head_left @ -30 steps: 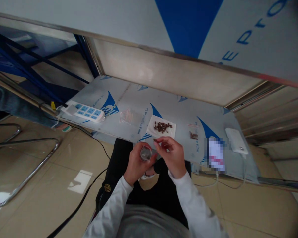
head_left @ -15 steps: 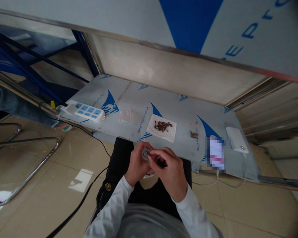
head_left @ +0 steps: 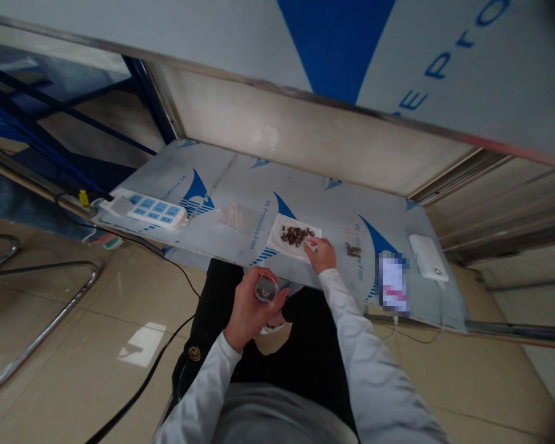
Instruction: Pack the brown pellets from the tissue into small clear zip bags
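My left hand (head_left: 252, 305) is wrapped round a small clear plastic cup (head_left: 266, 288), held over my lap just off the table's front edge. Its mouth faces up toward me; something small seems to lie inside, too dim to name. My right hand (head_left: 322, 254) reaches onto the table with fingertips pinched at the right edge of a pile of short brown cylindrical pieces (head_left: 295, 235). These lie on a square white sheet (head_left: 277, 245). What the pinched fingers hold, if anything, is too small to make out.
A white power strip (head_left: 160, 209) lies at the table's left, beside a clear bag (head_left: 229, 217) of pale sticks. Right of the sheet are more brown pieces (head_left: 353, 249), a blurred-out phone (head_left: 393, 283) and a white power bank (head_left: 428, 258), with cables. An upper shelf (head_left: 189, 43) overhangs.
My right hand has left the cup and moved forward to the brown pieces on the white sheet. My left hand keeps hold of the cup. The view has shifted slightly.
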Tool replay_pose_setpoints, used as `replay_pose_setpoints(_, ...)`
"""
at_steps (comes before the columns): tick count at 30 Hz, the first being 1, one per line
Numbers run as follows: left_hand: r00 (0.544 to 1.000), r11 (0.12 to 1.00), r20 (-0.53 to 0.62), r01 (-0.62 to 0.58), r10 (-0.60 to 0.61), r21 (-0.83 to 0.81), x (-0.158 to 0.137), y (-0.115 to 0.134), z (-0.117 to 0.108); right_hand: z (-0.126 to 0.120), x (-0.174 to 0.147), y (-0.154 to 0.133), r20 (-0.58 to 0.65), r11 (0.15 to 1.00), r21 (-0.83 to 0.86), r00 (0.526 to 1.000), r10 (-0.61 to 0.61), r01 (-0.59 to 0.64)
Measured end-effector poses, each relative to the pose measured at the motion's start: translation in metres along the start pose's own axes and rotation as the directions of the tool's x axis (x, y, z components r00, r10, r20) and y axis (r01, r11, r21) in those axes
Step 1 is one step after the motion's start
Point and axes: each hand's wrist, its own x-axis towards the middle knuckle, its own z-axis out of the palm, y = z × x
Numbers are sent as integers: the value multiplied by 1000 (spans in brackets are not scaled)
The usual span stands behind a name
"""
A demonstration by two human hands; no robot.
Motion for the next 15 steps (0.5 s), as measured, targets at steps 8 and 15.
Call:
replay_pose_setpoints(8, 1000, 1000, -1, 3, -3, 16, 0, -2, -1, 27, 5, 13, 11, 997, -64, 999, 45, -45)
replay_pose_setpoints(15, 1000, 1000, 28, -4, 3, 27, -1, -1, 4, 31, 10, 21, -46, 996, -37, 996, 83, -84)
